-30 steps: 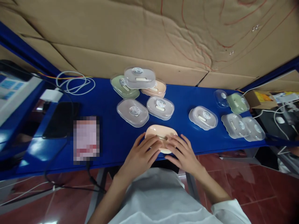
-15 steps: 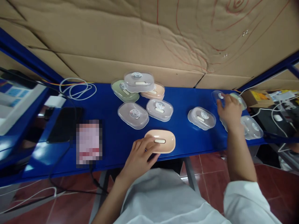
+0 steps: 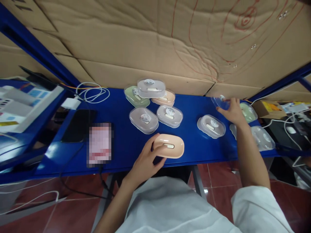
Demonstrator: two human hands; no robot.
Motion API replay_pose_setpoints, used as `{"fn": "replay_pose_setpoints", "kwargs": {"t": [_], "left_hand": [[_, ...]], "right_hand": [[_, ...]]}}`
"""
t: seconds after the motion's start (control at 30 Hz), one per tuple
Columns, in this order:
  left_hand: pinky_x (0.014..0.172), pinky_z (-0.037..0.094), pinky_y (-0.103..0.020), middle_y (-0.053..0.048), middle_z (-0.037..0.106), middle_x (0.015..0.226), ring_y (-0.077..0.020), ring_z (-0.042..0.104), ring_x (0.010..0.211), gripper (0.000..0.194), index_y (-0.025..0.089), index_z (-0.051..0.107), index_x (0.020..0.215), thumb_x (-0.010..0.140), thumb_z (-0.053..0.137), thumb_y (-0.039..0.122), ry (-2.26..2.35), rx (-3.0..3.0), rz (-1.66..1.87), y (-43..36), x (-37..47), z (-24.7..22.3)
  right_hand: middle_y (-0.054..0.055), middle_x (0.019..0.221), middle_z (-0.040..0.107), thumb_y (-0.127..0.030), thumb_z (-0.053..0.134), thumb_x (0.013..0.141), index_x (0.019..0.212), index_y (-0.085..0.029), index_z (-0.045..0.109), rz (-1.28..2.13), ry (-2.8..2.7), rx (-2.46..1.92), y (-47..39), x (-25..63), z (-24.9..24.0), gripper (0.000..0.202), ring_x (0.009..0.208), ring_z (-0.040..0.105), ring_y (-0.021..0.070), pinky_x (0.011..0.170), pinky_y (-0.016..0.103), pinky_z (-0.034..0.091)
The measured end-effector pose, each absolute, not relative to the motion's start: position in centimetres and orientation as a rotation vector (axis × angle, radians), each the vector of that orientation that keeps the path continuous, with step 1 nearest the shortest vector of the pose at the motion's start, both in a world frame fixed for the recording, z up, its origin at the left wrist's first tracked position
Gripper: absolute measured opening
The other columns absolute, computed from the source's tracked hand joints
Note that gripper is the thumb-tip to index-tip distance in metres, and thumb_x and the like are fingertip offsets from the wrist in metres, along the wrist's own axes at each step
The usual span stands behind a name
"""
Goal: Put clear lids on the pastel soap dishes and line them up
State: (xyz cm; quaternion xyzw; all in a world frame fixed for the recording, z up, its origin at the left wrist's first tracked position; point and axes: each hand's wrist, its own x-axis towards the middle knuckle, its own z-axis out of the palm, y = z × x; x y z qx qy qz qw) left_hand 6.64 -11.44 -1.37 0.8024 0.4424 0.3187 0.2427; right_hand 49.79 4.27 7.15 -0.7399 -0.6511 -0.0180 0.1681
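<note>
My left hand [image 3: 148,158] grips the left end of a peach oval dish [image 3: 177,147] near the table's front edge, with its fingers over and around the rim. A white oblong piece sits in the dish's middle. At the back right, my right hand [image 3: 232,111] holds a clear plastic lid [image 3: 218,103] with a round sticker between thumb and fingers. A green lidded dish [image 3: 249,112] lies just right of that hand. Below and left of it is a grey lidded dish [image 3: 211,126].
Several lidded dishes in green, peach and grey [image 3: 143,119] cluster at the back middle of the blue table [image 3: 121,149], some stacked. More clear lids [image 3: 263,138] lie at the right. A pixelated phone-like object, black tablet and white cable are left; cardboard stands behind.
My right hand has moved left, carrying the clear lid away from the green dish. My left hand stays on the peach dish. The whole view has shifted slightly.
</note>
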Motion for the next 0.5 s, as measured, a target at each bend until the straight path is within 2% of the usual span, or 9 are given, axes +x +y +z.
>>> {"fn": "replay_pose_setpoints", "kwargs": {"t": [0.07,0.13,0.23,0.4,0.5], "left_hand": [[0.124,0.05,-0.049,-0.014,0.036,0.174,-0.0319,0.044,0.159,0.065,0.033,0.051,0.157,0.098,0.073,0.022,1.247,2.104,0.871,-11.3,6.6,-1.7],[0.124,0.049,-0.049,-0.016,0.036,0.174,-0.0329,0.044,0.16,0.082,0.034,0.036,0.167,0.097,0.078,0.026,1.275,2.029,0.892,-11.2,6.5,-2.2],[0.128,0.045,-0.051,-0.016,0.04,0.173,-0.0331,0.043,0.161,0.097,0.035,0.022,0.172,0.095,0.081,0.028,1.247,1.962,0.93,-11.1,6.5,-2.8],[0.128,0.043,-0.05,-0.014,0.043,0.172,-0.031,0.044,0.16,0.094,0.036,0.024,0.171,0.096,0.081,0.033,1.215,1.944,0.883,-11.0,6.3,-3.0],[0.126,0.046,-0.048,-0.013,0.048,0.167,-0.0301,0.05,0.155,0.086,0.035,0.034,0.168,0.096,0.08,0.032,1.22,1.966,0.878,-11.0,6.2,-3.0]], "right_hand": [[0.018,0.147,0.058,-0.036,0.077,0.092,0.136,-0.023,0.057,-0.062,-1.966,-1.83,0.2,46.6,7.0,0.05,0.143,0.053,0.0291,0.114,0.046,0.051],[0.016,0.148,0.057,-0.038,0.077,0.09,0.134,-0.027,0.058,0.031,-2.098,-1.3,-4.3,42.7,5.7,0.049,0.146,0.054,0.0352,0.12,0.058,0.048],[0.014,0.153,0.059,-0.031,0.07,0.094,0.144,-0.028,0.058,0.261,-2.333,-1.005,-9.2,37.1,2.6,0.052,0.155,0.048,0.0368,0.121,0.061,0.05],[0.008,0.165,0.054,-0.024,0.062,0.099,0.157,-0.031,0.055,0.252,-2.495,-0.968,-10.5,33.4,-0.8,0.059,0.165,0.032,0.0347,0.126,0.064,0.045],[0.008,0.164,0.055,-0.023,0.063,0.099,0.157,-0.032,0.055,0.122,-2.503,-0.937,-10.3,33.2,-1.6,0.059,0.164,0.035,0.0339,0.13,0.067,0.039]]}}
